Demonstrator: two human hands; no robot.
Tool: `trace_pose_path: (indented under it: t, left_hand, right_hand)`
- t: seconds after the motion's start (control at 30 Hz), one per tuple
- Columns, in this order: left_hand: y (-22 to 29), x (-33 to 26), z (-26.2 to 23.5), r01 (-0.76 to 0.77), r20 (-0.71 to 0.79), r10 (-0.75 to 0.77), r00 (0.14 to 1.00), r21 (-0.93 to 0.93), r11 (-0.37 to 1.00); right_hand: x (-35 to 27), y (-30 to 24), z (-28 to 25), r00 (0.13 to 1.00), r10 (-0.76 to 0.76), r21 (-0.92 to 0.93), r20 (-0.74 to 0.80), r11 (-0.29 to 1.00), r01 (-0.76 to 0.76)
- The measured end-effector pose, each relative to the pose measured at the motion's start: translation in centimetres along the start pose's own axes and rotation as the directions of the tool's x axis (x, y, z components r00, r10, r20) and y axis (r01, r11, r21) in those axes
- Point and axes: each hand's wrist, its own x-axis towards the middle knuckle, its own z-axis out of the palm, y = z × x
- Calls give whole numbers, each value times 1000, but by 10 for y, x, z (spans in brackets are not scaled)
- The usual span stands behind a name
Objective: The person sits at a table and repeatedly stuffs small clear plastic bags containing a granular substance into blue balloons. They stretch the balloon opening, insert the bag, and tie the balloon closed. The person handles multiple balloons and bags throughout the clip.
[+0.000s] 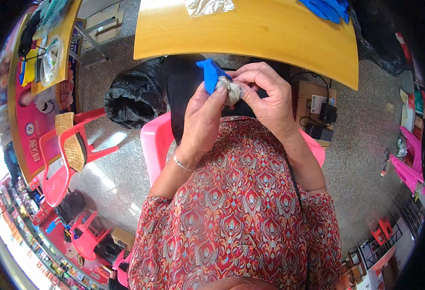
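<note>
In front of my chest both hands meet over a small piece of work. My left hand (202,117) is closed on a bright blue, soft-looking piece (211,75) whose pointed end sticks up past the fingers. Against its lower right side sits a crumpled grey-beige bunch (233,92), with my left thumb pressed on it. My right hand (269,99) pinches this bunch from the other side with thumb and fingers. Whether the blue piece and the bunch are joined I cannot tell. My fingers partly hide both.
Just beyond my hands is a yellow table (251,36) with a clear plastic bag (210,7) and blue pieces (327,8). A black bag (137,94) stands on the floor at left, near a pink chair (60,181). A cardboard box (309,104) lies under the table.
</note>
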Motion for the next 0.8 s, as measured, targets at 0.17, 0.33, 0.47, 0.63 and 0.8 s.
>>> trace_pose_path:
  t: [0.17, 0.33, 0.47, 0.63, 0.8]
  left_hand:
    - [-5, -1, -6, -6, -34, 8, 999, 79, 997]
    - [-1, 0, -4, -3, -71, 6, 997, 38, 999]
    - [-4, 1, -7, -61, -37, 65, 997, 88, 994]
    - [-3, -1, -5, -116, -71, 127, 989, 145, 983]
    - [-3, 2, -8, -140, -117, 157, 981, 145, 979]
  right_hand:
    - [-5, 8, 13, 999, 21, -55, -48, 998, -24]
    - [-8, 8, 14, 975, 221, 90, 37, 971, -223]
    - [-8, 8, 17, 985, 169, 45, -45, 985, -167]
    - [-9, 5, 17, 993, 73, -10, -89, 997, -74]
    - [-10, 5, 21, 991, -83, -54, -105, 996, 78]
